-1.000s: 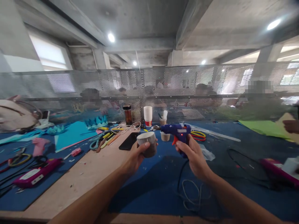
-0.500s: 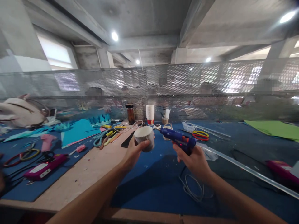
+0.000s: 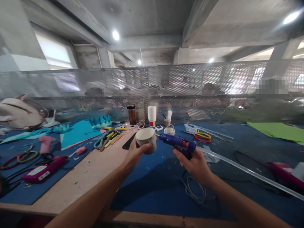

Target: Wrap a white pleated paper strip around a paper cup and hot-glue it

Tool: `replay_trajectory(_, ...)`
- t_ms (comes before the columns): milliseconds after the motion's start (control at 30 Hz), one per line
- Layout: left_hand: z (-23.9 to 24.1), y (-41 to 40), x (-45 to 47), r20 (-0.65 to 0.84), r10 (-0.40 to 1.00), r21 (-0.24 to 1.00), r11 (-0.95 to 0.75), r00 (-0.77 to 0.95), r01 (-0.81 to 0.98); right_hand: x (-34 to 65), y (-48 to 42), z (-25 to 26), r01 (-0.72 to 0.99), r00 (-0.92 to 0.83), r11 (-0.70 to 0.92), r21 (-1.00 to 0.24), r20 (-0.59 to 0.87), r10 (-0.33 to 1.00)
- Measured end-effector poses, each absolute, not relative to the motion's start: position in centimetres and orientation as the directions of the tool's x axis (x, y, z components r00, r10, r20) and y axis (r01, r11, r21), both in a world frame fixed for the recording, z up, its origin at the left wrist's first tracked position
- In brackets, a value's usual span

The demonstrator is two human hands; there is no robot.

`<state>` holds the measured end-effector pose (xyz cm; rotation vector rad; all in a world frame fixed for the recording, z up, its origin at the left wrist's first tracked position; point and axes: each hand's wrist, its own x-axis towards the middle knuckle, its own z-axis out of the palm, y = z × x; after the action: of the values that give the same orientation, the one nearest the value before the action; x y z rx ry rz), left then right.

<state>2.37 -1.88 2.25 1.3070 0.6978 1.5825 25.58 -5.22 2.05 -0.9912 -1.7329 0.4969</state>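
My left hand (image 3: pixel 135 153) is closed around a small paper cup (image 3: pixel 146 139), held tilted above the table with its pale bottom facing me. My right hand (image 3: pixel 194 164) grips a blue hot glue gun (image 3: pixel 177 142) with a red trigger. The gun's nozzle points left and nearly touches the cup's right side. A long clear glue stick (image 3: pixel 239 169) sticks out of the back of the gun to the right. The gun's cord (image 3: pixel 193 190) lies coiled on the blue mat below my right hand.
A stack of paper cups (image 3: pixel 152 115), a brown jar (image 3: pixel 131 114), a black phone (image 3: pixel 129 142), scissors (image 3: pixel 99 142), teal paper (image 3: pixel 78 133) and a pink glue gun (image 3: pixel 40 171) lie on the table. A perforated metal screen (image 3: pixel 180 85) stands behind, with people seated past it.
The glue gun has tipped from level to pointing left and its nozzle has closed in on the cup. The cup has turned so that its bottom faces me. The view has shifted slightly.
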Motion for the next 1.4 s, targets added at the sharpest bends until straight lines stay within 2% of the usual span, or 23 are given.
replay_trajectory(433, 1.88, -1.66, 2.18, 0.418, 0.908, 0.875, -0.399, 0.013, -0.275, 25.70, -5.41, 1.98, 0.348, -0.175, 0.574, -0.741, 0.550, 0.817)
replay_trajectory(1400, 2.14, -2.01, 2.28, 0.427, 0.902, 0.874, -0.395, 0.060, -0.283, 26.01, -5.57, 2.07, 0.401, -0.214, 0.579, -0.710, 0.542, 0.813)
